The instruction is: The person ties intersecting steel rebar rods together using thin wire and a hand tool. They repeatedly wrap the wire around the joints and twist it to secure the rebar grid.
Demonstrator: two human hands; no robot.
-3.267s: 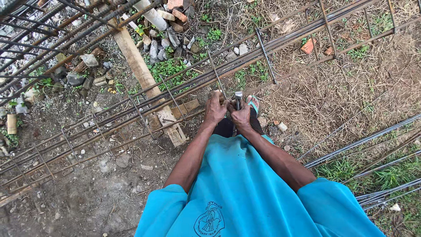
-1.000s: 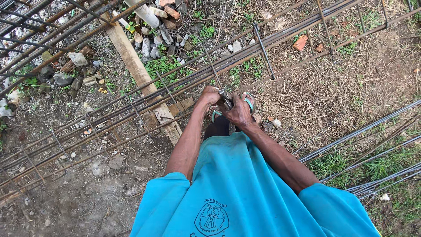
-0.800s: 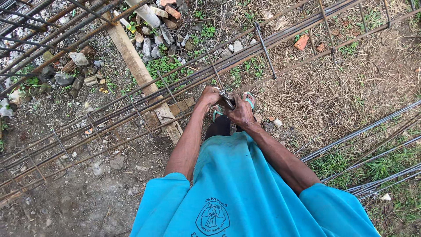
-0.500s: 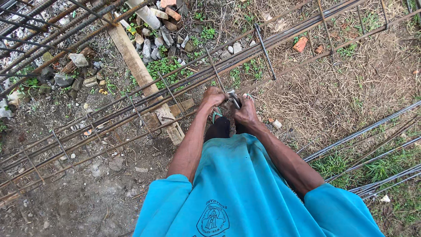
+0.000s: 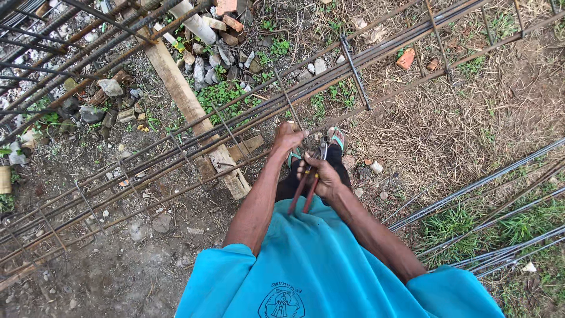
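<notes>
Head view shows the long rebar cage (image 5: pixel 176 156) crossing the ground from near left to far right, resting on a pale wooden plank (image 5: pixel 188 109). My turquoise shirt bears a round dark emblem (image 5: pixel 281 303) at the near edge. My left hand (image 5: pixel 288 138) is curled shut on a bar of the cage. My right hand (image 5: pixel 318 176), just beside it, is closed round red-handled pliers (image 5: pixel 307 184), whose head points at the cage. An orange brick fragment (image 5: pixel 406 58) lies far right.

Red-handled pliers (image 5: pixel 307 185) beside rebar cage (image 5: pixel 176 159)
</notes>
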